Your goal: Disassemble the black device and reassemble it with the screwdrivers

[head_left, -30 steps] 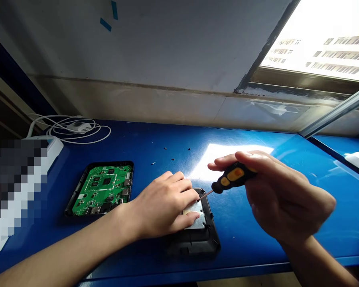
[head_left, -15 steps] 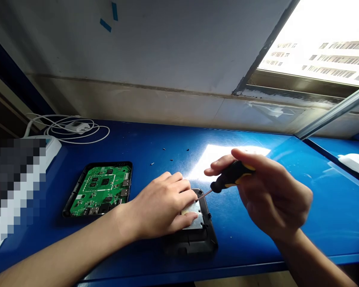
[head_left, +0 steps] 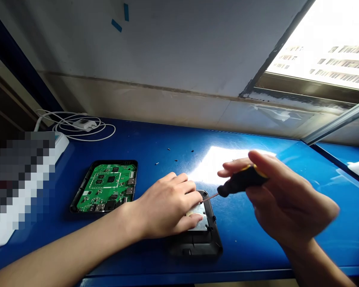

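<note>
My right hand (head_left: 293,199) is closed round the black and yellow handle of a screwdriver (head_left: 242,181), its thumb and fingers around the grip. The thin shaft slants down to the left, its tip by the upper corner of a silvery metal plate (head_left: 202,225), near my left fingertips. That plate sits in a black plastic cover (head_left: 203,245) lying on the bench. My left hand (head_left: 170,203) presses down on the plate and holds the cover, fingers bent and thumb on the metal. It hides the left part of both. Any screw under the tip is too small to make out.
A black case half with a green circuit board (head_left: 107,187) lies left of my left hand. Several small screws (head_left: 176,160) are scattered behind it on the blue bench (head_left: 143,139). A white cable with an adapter (head_left: 85,124) lies at the back left, beside a white-edged device (head_left: 61,145).
The view has shifted, so the bench items appear slightly to the right. My right hand has turned round the screwdriver handle, showing less yellow. My left hand stays on the plate.
</note>
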Motion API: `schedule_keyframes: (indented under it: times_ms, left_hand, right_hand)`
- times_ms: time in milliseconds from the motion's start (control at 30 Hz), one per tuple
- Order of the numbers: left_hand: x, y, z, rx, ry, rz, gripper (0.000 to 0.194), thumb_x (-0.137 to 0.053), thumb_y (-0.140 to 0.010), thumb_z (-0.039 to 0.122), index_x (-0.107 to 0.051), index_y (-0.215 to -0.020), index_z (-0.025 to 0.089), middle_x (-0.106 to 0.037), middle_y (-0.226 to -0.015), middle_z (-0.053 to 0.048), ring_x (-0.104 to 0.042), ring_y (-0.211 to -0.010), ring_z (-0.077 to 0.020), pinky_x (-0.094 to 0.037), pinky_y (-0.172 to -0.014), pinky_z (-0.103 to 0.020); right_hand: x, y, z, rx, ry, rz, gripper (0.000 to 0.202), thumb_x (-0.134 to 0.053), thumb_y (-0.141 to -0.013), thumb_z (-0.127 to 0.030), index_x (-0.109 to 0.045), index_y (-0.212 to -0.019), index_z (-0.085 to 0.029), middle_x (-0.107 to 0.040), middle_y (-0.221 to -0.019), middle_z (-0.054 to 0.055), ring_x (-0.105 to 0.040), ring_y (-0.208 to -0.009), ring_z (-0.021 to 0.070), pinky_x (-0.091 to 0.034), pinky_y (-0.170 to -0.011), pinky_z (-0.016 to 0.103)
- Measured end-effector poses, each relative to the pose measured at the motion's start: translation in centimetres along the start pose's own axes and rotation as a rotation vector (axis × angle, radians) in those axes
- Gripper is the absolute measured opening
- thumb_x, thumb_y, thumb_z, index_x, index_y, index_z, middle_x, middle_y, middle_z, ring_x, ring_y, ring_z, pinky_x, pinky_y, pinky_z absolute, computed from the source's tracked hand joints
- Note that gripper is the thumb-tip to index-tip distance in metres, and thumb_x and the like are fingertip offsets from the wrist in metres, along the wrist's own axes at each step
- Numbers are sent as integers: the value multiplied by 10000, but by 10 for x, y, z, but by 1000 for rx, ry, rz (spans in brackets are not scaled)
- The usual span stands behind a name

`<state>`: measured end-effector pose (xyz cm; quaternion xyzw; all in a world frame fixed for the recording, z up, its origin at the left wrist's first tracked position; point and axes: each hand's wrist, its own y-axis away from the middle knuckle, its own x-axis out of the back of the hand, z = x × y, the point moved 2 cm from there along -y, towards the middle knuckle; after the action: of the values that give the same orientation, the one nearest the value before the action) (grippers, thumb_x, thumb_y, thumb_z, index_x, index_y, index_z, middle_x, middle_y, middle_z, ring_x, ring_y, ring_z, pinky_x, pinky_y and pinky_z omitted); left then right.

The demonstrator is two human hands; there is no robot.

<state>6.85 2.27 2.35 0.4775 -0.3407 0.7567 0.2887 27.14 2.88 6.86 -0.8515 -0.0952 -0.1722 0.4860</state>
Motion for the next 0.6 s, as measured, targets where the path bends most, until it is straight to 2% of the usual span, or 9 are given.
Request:
schedule_keyframes:
  times_ms: [67, 167, 233, 267, 333, 400, 467, 600]
  left_hand:
    - [0, 0, 0, -8, -10, 4, 221, -734, -990, 377, -744, -1045, 163, -736, -1014, -47, -622, -927, -240, -419, -753, -381]
    - [0, 0, 0, -11, -15, 9, 223, -733, -992, 372, -746, -1057, 159, -737, -1021, -51, -623, -925, -243, -416, -752, -382]
    - [-1, 0, -1, -13, -12, 12, 222, -736, -990, 369, -746, -1062, 159, -736, -1013, -51, -622, -926, -244, -416, -754, -379]
    - [-1, 1, -1, -13, -10, 14, 221, -738, -988, 368, -745, -1062, 160, -736, -1012, -51, -621, -928, -243, -417, -754, -377]
    - [-1, 1, -1, -13, -5, 20, 215, -744, -983, 367, -744, -1051, 164, -735, -1007, -46, -619, -921, -239, -418, -750, -373]
    - [-1, 1, -1, -9, -4, 25, 207, -748, -979, 367, -742, -1037, 169, -733, -997, -39, -615, -907, -234, -418, -743, -369]
    - [-1, 1, 0, -10, -6, 25, 208, -749, -979, 373, -740, -1025, 170, -730, -990, -36, -612, -899, -231, -418, -737, -370]
    - [0, 0, 0, -16, -15, 13, 221, -732, -992, 381, -740, -1047, 167, -732, -1012, -43, -618, -925, -239, -425, -756, -381]
  right_hand:
    - [3, -3, -1, 66, 38, -5, 514, -795, -924, -229, -695, -1415, -340, -779, -1010, 57, -732, -814, 258, -639, -619, 442]
    - [5, -5, 1, 68, 79, 61, 487, -903, -830, -327, -773, -1299, -322, -722, -854, 52, -652, -692, 242, -574, -531, 431]
    - [3, -3, 1, 66, 84, 89, 454, -887, -846, -375, -781, -1282, -304, -702, -835, 56, -640, -685, 238, -558, -511, 418]
    - [2, -2, 0, 65, 76, 84, 405, -830, -903, -374, -773, -1297, -300, -709, -868, 65, -659, -712, 241, -568, -520, 415]
    - [-1, 2, -1, 41, 42, 51, 347, -645, -1032, -295, -727, -1369, -299, -739, -1008, 86, -719, -824, 253, -620, -596, 427]
    - [-3, 4, -2, 2, 2, 11, 412, -519, -1069, -190, -673, -1435, -298, -751, -1139, 90, -749, -935, 259, -661, -705, 457]
    - [-4, 3, -3, -13, -42, -22, 448, -543, -1047, -145, -651, -1455, -293, -763, -1155, 82, -753, -971, 262, -678, -728, 459]
    - [-3, -5, -3, 40, -78, -6, 455, -715, -943, -113, -706, -1361, -290, -762, -973, 56, -734, -857, 244, -659, -573, 389]
